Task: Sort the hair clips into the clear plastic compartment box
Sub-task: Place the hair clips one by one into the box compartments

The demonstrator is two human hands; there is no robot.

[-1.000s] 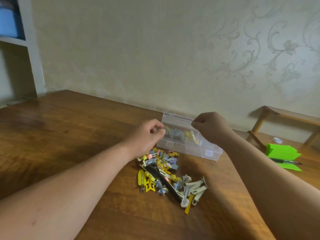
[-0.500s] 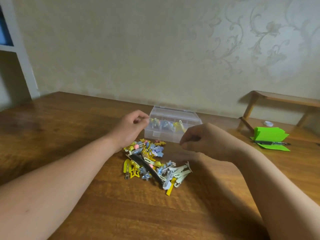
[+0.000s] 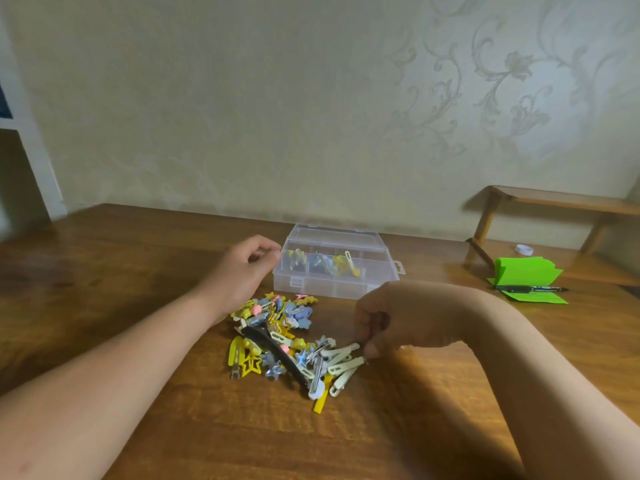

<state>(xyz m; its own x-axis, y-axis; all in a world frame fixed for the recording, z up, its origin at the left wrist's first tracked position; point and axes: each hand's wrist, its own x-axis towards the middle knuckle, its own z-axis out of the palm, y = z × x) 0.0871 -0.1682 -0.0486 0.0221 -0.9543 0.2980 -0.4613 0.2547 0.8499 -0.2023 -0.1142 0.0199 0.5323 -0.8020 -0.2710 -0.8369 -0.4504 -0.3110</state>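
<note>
— What can be counted?
— One clear plastic compartment box (image 3: 325, 288) is seen at centre frame. One pile of hair clips (image 3: 277, 327) is heaped just below it on the wooden table (image 3: 121, 271). One long black clip (image 3: 268, 342) and at least four cream snap clips (image 3: 343, 363) are made out in the pile. The rest cannot be counted.

— And the hands?
— Two are seen. The left hand (image 3: 242, 271) is curled against the box's upper left corner, with thumb and forefinger met. Whether anything is pinched there cannot be told. The right hand (image 3: 394, 317) is curled over the right ends of the cream clips, fingertips touching them. Through the blur, a grip cannot be confirmed.

— What is hidden?
— Coloured clips are glimpsed through the box's rear compartments, but their number is lost. A white shelf unit (image 3: 33, 150) is cut off at the left edge.

— Where is room left?
— Open tabletop is shown left of the pile and along the bottom. The box is set near the table's far edge, by the wall. One black marker (image 3: 533, 289) is laid on green paper (image 3: 519, 271) at the right, well apart.
</note>
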